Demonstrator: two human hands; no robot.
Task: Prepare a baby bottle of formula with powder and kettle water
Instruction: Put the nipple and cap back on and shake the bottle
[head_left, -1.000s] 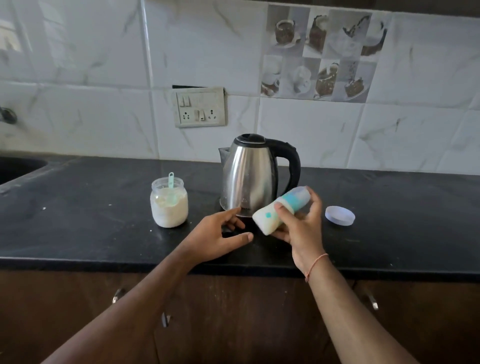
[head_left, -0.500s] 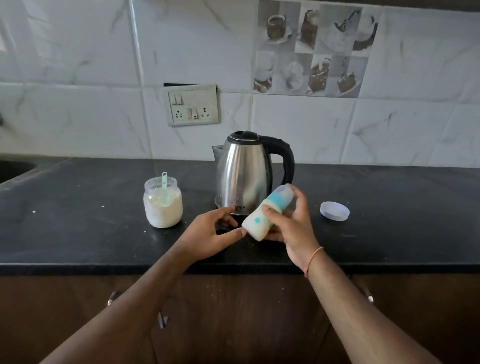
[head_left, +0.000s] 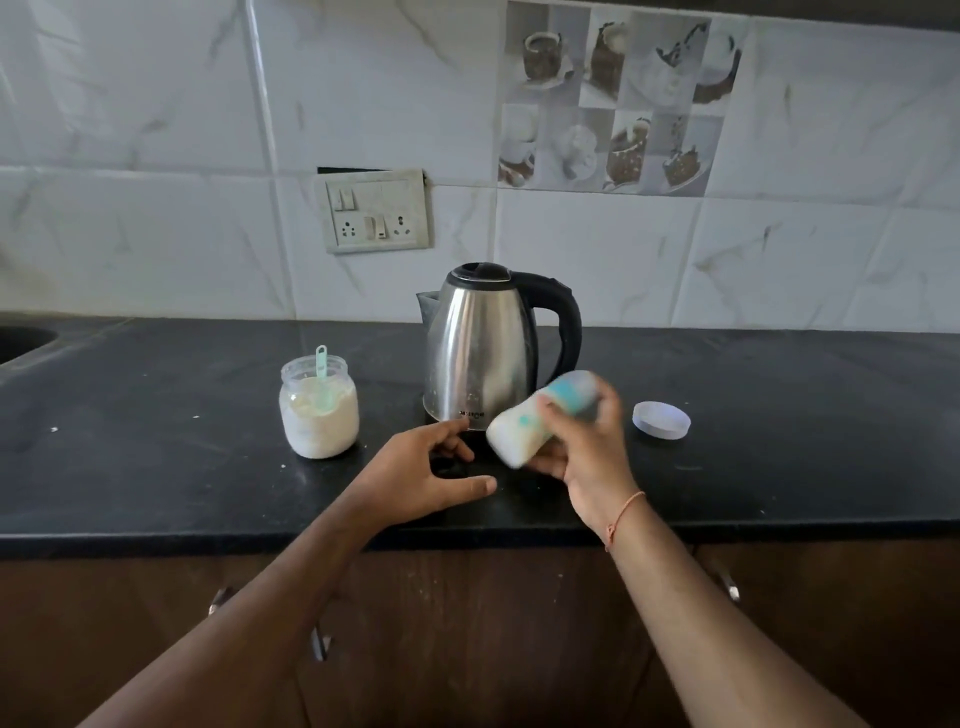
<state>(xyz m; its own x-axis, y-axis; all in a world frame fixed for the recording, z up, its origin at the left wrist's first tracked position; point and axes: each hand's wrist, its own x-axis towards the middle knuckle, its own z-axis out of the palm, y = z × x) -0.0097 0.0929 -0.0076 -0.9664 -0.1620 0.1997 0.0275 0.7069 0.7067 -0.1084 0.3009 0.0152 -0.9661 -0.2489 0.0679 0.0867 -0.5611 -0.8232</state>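
The baby bottle (head_left: 535, 421), tilted and blurred, looks light, smooth plastic, milky inside; best gripped round its middle. The right hand (head_left: 584, 452) wraps it there. At nine o'clock the left hand (head_left: 421, 473) hovers, fingers loosely spread, empty. The kettle (head_left: 483, 348) stands at twelve.

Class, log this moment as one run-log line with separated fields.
right hand: grips tilted, blurred baby bottle | left hand: open, empty | powder jar: lid off, scoop inside | kettle: closed, on counter
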